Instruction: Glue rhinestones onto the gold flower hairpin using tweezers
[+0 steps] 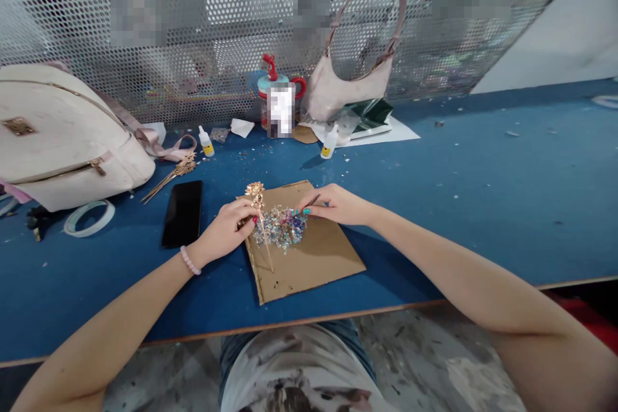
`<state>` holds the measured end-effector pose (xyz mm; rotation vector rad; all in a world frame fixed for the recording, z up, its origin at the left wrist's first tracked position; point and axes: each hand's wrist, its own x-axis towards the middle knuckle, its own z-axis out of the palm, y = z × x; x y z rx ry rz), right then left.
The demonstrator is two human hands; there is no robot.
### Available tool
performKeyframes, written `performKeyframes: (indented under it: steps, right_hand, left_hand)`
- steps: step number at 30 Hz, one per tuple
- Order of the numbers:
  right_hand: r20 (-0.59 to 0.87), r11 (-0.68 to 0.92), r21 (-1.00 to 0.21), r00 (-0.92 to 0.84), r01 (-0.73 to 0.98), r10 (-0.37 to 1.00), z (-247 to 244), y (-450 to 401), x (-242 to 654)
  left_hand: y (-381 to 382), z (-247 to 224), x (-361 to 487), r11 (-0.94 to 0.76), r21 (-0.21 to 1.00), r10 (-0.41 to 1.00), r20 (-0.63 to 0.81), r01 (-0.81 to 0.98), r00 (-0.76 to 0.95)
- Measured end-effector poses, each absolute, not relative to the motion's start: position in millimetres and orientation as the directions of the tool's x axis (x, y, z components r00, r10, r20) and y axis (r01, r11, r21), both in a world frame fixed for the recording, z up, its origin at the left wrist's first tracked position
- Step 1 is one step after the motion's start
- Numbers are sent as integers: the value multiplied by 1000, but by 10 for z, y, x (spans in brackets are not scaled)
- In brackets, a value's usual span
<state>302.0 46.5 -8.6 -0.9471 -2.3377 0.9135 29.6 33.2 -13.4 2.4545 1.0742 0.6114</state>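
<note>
A brown cardboard sheet (313, 257) lies on the blue table, bearing a heap of small glittering multicoloured pieces (282, 228). At the heap's left side my left hand (232, 225) has its fingers closed on a gold flower hairpin (255, 193), whose long prong slants down over the cardboard. My right hand (333, 205) pinches thin dark tweezers (313, 199) at the heap's right edge. The tips of the tweezers are too small to make out against the pieces.
Left of the cardboard lie a black phone (182, 214), a tape roll (89, 217), gold hairpins (176, 174) and a white backpack (62, 135). Two glue bottles (206, 141) (329, 143), a red-lidded cup (270, 87) and a pale handbag (352, 90) stand further back, before a perforated metal screen (212, 77).
</note>
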Motion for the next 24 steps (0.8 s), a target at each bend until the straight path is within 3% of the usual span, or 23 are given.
performKeyframes:
  steps: [11, 24]
  right_hand:
    - [223, 541, -748, -623, 384, 750, -192, 376, 2819]
    - [189, 530, -718, -606, 452, 773, -122, 383, 2896]
  left_hand:
    - [337, -143, 296, -656, 479, 740, 257, 584, 622]
    - [323, -134, 273, -742, 319, 664, 225, 589, 713]
